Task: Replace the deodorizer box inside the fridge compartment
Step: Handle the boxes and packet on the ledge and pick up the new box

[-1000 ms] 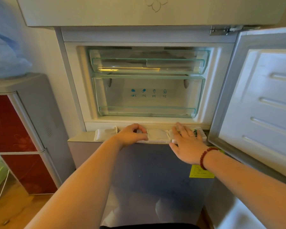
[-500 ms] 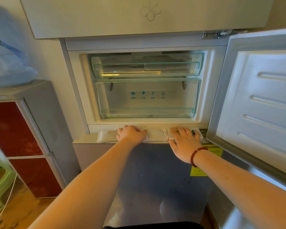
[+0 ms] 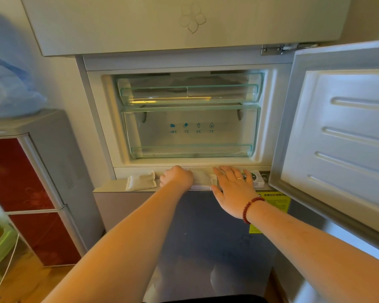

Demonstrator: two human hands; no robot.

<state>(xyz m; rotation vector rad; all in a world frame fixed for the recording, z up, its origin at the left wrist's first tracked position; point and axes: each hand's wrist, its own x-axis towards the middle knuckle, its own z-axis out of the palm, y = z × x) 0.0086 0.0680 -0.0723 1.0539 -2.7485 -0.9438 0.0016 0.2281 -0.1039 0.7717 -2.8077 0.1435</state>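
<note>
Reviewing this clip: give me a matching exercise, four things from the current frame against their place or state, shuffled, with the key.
Things:
1. left hand
2. right hand
3. white pouch
4. compartment door

Places or states:
A. lying alone at the ledge's left end
B. swung open on the right
C. curled into a fist on the ledge
D. fingers spread flat over the vented white box

Pairs: 1-C, 2-D, 3-A, 4-B

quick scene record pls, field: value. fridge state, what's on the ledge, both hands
compartment door: open, swung right
drawers: two clear ones, shut, look empty
ledge: top edge of the lower door, below the compartment
pouch: white, on the ledge, left of both hands, untouched
box: white, vented, on the ledge under and between the hands
left hand: curled on the box's left end
right hand: flat, fingers spread, over the box's right part
grip: cannot tell for either hand
</note>
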